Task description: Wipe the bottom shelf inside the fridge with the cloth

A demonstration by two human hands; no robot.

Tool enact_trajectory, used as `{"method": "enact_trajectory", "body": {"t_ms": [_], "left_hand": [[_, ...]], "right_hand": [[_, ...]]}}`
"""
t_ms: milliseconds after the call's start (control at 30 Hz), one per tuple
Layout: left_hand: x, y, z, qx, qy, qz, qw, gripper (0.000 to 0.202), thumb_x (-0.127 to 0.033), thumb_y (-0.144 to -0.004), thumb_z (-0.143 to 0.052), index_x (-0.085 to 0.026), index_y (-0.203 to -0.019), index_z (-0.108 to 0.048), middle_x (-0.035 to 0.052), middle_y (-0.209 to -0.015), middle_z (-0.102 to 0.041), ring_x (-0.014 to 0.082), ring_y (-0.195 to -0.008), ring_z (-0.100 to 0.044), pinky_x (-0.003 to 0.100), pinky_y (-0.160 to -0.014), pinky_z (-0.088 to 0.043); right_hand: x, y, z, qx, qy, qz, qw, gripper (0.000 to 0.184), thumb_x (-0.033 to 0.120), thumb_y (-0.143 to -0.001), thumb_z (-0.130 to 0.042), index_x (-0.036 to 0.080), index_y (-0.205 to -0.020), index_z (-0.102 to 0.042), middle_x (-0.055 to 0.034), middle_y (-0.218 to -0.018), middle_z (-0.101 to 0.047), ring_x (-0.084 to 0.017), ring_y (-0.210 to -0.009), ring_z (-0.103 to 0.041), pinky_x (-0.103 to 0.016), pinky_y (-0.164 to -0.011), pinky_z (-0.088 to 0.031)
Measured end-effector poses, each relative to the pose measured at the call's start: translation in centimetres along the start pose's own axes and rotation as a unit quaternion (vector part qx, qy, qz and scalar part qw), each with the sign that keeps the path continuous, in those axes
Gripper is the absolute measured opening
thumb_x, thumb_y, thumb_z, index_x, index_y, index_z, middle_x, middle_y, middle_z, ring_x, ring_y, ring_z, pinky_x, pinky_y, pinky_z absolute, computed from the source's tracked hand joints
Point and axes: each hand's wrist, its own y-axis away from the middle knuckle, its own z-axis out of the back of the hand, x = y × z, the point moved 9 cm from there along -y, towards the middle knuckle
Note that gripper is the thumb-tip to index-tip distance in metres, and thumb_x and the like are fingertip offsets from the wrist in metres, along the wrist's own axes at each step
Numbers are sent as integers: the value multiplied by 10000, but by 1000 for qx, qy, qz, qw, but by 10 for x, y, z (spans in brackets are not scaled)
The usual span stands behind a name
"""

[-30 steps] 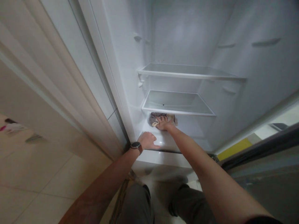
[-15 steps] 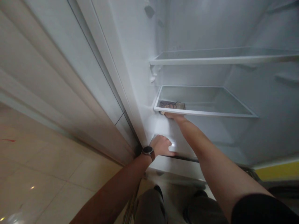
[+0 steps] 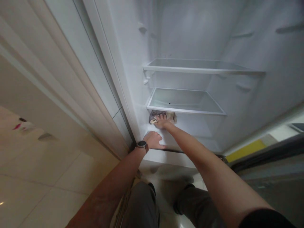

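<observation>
Inside the white refrigerator (image 3: 192,126), my right hand (image 3: 162,122) presses a crumpled grey and beige cloth (image 3: 172,117) against the bottom surface, near the left wall. Its fingers are bent over the cloth, part of which bunches up beside the thumb. Closer to me, my left hand (image 3: 153,140) rests on the front of the refrigerator floor at the left corner, thumb spread from the fingers and nothing held. A dark round watch (image 3: 142,144) is on the left wrist. Just above the cloth is the lower glass shelf (image 3: 182,98).
A second glass shelf (image 3: 201,69) spans the refrigerator higher up. On the left stands a pale cabinet panel (image 3: 71,79) beside the tiled floor (image 3: 42,177). The dark edge of the refrigerator door (image 3: 273,155) and a yellow patch (image 3: 247,150) are at right.
My right hand has come forward with the cloth from beneath the lower shelf, so both show more plainly. My left hand stays on the front edge. The view has shifted, showing more at right.
</observation>
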Motion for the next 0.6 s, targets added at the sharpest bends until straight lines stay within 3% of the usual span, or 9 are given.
{"method": "enact_trajectory", "body": {"t_ms": [200,367,467,600], "left_hand": [[0,3,-3,-26,-12,-2,1000,650,-751,-890,-585,-159,-886,-854,162,-836,-781,305,-853,-728,378,-723,-470],[-1,4,-3,-43,-16,-12,999,621,-715,-909,-579,-156,-873,-845,165,-842,-772,291,-836,-723,364,-701,-460],[-1,4,-3,-43,-17,-14,999,591,-686,-914,-578,-156,-849,-832,156,-839,-770,279,-807,-725,348,-681,-437],[-1,5,-2,-50,-10,-14,999,582,-677,-920,-558,-169,-792,-811,133,-796,-756,268,-789,-720,340,-666,-415]], "right_hand": [[4,51,-20,34,-7,38,999,736,513,-1023,-349,372,-1706,-114,-40,-1781,16,-335,-1638,52,-768,-1223,-43],[-11,76,-21,23,-12,46,999,729,527,-1020,-398,406,-1696,-150,-33,-1780,-30,-304,-1642,31,-726,-1248,-55],[-36,86,-19,19,-14,33,999,730,527,-1028,-402,418,-1696,-126,-36,-1779,-38,-316,-1640,16,-742,-1235,-101],[-100,101,-12,7,-8,-43,999,730,572,-1033,-393,459,-1688,-91,-10,-1781,-33,-292,-1638,-22,-700,-1234,-186]]}}
